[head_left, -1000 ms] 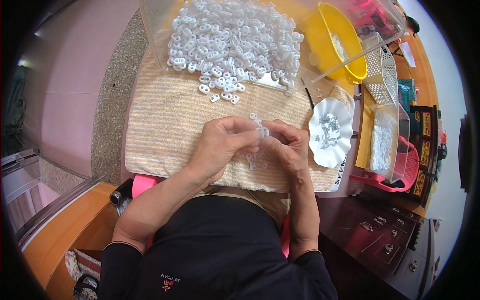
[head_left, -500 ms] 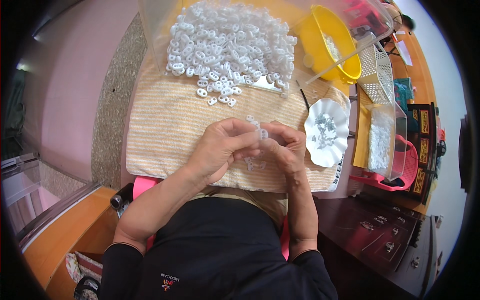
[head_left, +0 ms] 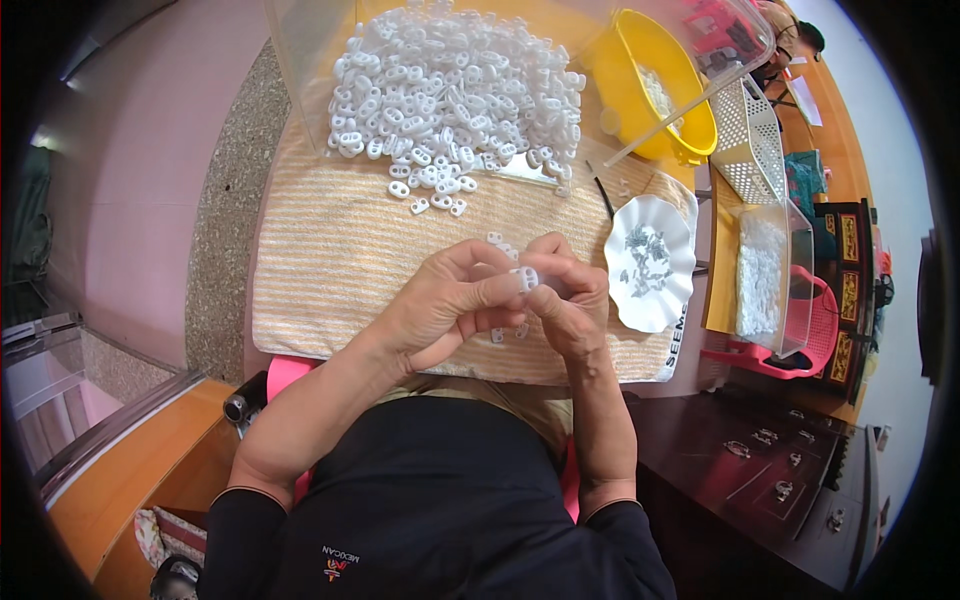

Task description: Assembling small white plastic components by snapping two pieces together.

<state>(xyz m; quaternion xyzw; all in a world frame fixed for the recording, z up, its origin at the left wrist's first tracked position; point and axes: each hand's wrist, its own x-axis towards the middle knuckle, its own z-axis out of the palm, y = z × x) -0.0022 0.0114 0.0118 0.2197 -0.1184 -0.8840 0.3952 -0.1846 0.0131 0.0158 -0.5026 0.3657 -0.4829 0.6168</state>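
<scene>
Between my fingertips is a small white plastic piece with two holes [head_left: 527, 280]. My left hand [head_left: 445, 300] pinches it from the left with thumb and forefinger. From the right, my right hand [head_left: 572, 298] grips the same piece, its fingers bent around it. A few loose white pieces [head_left: 497, 335] lie on the striped towel [head_left: 330, 250] under and beyond my hands, partly hidden by them. Past them, a large heap of like two-holed pieces [head_left: 450, 95] spills toward me. To the right, a white scalloped dish [head_left: 625, 305] holds many small grey metal-looking bits.
A clear plastic bin [head_left: 300, 70] surrounds the heap. At the far right stand a yellow basin [head_left: 620, 60], a white perforated basket [head_left: 748, 140] and a clear box of white pieces [head_left: 762, 285]. A thin black tool [head_left: 603, 195] lies by the dish. Another person [head_left: 790, 40] is at the far right.
The white piece has tilted, so its two holes face up more plainly. My hands stay together in nearly the same spot, with a slight shift of the fingers.
</scene>
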